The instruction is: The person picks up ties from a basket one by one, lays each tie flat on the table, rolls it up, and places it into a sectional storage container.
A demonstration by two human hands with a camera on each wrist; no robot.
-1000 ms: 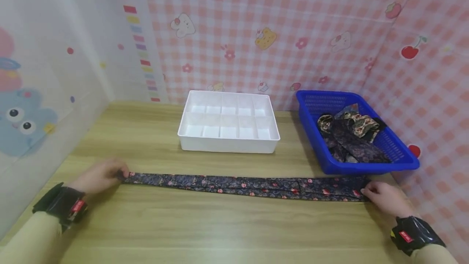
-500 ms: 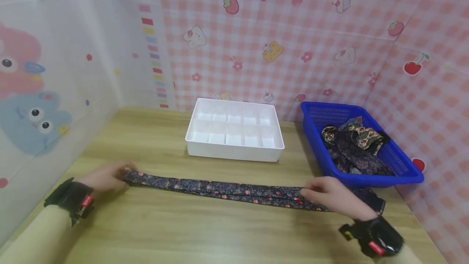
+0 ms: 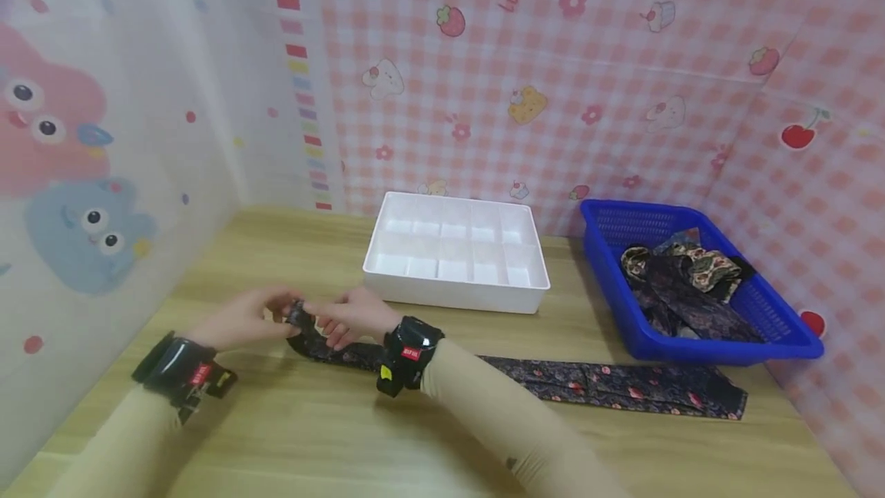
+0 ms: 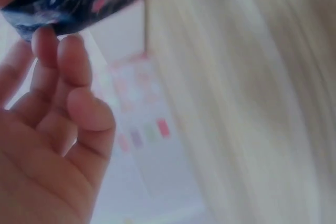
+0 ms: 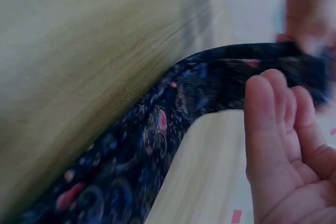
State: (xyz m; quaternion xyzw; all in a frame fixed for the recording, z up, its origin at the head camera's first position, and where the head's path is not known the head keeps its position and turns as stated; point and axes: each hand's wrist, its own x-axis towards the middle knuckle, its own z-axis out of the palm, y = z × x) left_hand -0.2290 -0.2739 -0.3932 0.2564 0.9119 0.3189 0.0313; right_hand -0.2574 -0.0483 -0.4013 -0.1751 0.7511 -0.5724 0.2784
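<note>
The left hand (image 3: 247, 320) has its thumb and fingers bent, clamped by the tips on the narrow end of the dark floral necktie (image 3: 615, 389), which rises off the tabletop (image 3: 311, 444) between both hands; the right hand (image 3: 362, 313) is just beside that end, index finger reaching to it and the visible fingers fairly straight in its wrist view, though I cannot tell whether it grips; rightward, the necktie passes behind the right wrist and sleeve (image 3: 512, 421), then lies flat, its wide end in front of the blue basket (image 3: 622, 313).
</note>
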